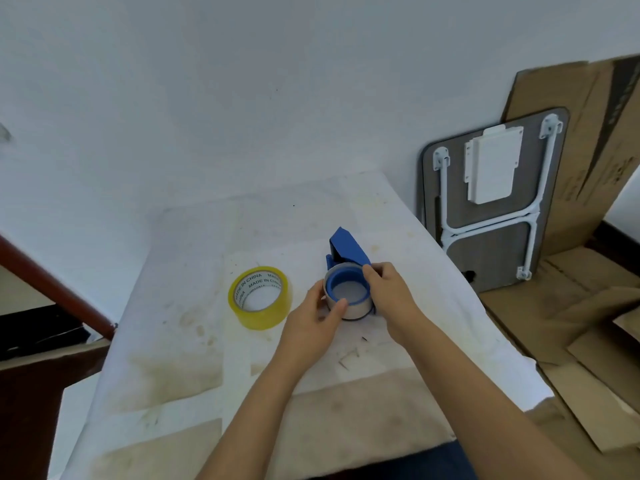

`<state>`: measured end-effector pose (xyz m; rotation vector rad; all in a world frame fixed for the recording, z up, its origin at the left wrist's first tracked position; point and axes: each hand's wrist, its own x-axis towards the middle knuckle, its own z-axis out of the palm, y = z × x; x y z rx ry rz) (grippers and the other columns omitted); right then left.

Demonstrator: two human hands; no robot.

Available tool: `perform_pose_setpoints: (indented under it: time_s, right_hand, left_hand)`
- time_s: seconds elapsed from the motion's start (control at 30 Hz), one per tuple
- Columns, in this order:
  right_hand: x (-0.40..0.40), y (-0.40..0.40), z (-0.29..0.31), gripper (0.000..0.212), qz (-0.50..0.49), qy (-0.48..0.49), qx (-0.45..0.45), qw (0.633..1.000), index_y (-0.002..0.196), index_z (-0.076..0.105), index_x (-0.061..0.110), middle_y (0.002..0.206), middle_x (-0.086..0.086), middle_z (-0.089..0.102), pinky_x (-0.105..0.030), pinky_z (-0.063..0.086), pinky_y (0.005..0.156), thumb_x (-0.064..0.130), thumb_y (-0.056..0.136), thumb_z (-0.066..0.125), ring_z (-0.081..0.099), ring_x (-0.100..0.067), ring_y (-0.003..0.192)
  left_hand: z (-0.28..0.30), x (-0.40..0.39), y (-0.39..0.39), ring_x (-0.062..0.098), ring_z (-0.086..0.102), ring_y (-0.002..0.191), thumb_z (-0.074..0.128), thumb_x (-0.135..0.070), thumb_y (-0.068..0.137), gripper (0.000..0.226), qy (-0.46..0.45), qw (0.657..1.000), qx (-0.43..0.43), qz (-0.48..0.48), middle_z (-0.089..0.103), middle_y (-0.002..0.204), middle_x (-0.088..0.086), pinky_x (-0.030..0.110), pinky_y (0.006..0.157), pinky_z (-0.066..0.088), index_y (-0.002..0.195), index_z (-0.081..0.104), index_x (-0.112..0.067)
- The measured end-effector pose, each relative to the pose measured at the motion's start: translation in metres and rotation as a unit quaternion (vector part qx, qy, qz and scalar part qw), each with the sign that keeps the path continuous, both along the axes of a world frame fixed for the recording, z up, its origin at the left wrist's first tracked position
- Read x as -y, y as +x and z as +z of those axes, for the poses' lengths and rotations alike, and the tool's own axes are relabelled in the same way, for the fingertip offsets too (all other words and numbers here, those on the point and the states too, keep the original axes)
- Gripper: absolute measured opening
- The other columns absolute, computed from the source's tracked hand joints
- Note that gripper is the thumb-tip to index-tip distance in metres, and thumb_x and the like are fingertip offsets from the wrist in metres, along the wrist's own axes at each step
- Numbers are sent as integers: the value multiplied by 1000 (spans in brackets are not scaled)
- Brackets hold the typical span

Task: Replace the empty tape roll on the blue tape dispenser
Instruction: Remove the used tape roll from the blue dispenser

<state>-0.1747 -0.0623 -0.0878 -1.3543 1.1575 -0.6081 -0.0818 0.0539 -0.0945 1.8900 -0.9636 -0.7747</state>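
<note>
Both my hands, left hand [313,318] and right hand [389,294], grip empty roll [353,311] on blue dispenser [348,251], hub axis up, blade end far; yellow roll [259,296] at left reads "MADE IN CHINA".

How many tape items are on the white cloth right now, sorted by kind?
Full yellow tape roll, lying free left of the hands: 1
Blue tape dispenser: 1
Empty grey core on the dispenser's hub, gripped by the left hand and right hand: 1
Total: 3
</note>
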Motion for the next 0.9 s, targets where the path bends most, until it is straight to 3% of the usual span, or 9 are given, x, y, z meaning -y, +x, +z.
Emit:
perform_pose_setpoints:
  time_s: [0.13, 0.23, 0.33, 0.47, 0.53, 0.67, 0.8, 0.9]
  right_hand:
    - [-9, -9, 4, 13, 4, 40, 51, 998, 112, 48, 17, 102, -1, 58, -25, 41, 59, 24, 102, 41, 53, -13, 81]
    - [-16, -19, 5, 19, -9, 86, 116, 989, 115, 53, 14, 111, -5, 63, -26, 48, 69, 25, 100, 47, 60, -15, 90]
    - [-21, -27, 1, 37, -1, 112, 156, 981, 123, 54, 15, 115, -4, 66, -30, 52, 79, 40, 95, 54, 64, -18, 99]
    - [-25, -28, -1, 48, 14, 115, 170, 979, 124, 59, 14, 117, -3, 69, -34, 51, 93, 49, 90, 58, 65, -20, 108]
    - [-28, -27, 1, 47, 24, 128, 178, 975, 124, 60, 13, 116, -3, 69, -34, 50, 94, 46, 91, 58, 64, -18, 106]
    - [-29, -24, 2, 50, 23, 149, 205, 967, 126, 58, 12, 120, -6, 70, -33, 54, 88, 45, 89, 62, 67, -19, 107]
    - [-29, -21, 2, 53, 44, 131, 177, 974, 124, 59, 13, 117, -9, 71, -32, 58, 83, 50, 87, 62, 71, -21, 101]
    - [-27, -23, 1, 55, 73, 123, 156, 977, 120, 62, 11, 112, -11, 72, -37, 58, 87, 52, 85, 64, 72, -20, 89]
  left_hand:
    - [4, -12, -2, 7, 68, 112, 62, -33, 95, 48, -20, 999, -35, 2, 67, 127, -20, 40, 99, 55, 140, 49, -40]
    - [8, -23, -5, 12, 74, 101, 65, -27, 94, 48, -42, 997, -57, 3, 70, 122, -21, 45, 97, 56, 139, 52, -39]
    - [14, -33, -6, 9, 74, 104, 65, -19, 95, 49, -54, 994, -90, -21, 69, 123, -27, 40, 100, 55, 139, 55, -38]
    - [19, -37, -4, 9, 73, 105, 63, -13, 95, 48, -45, 991, -123, -31, 73, 104, -35, 40, 101, 55, 132, 58, -44]
    - [18, -36, -2, 9, 71, 107, 65, -18, 95, 50, -38, 991, -127, -22, 75, 103, -31, 42, 105, 51, 136, 56, -45]
    - [17, -36, -6, 7, 66, 117, 62, -33, 97, 50, -39, 984, -171, -40, 66, 132, -12, 38, 108, 49, 136, 46, -59]
    - [16, -39, -4, 15, 73, 105, 61, -23, 98, 52, -47, 973, -222, -36, 71, 119, 11, 35, 97, 58, 136, 48, -56]
    - [19, -43, 4, 14, 74, 98, 61, -18, 98, 52, -51, 973, -224, -37, 72, 112, 15, 29, 86, 61, 137, 52, -51]
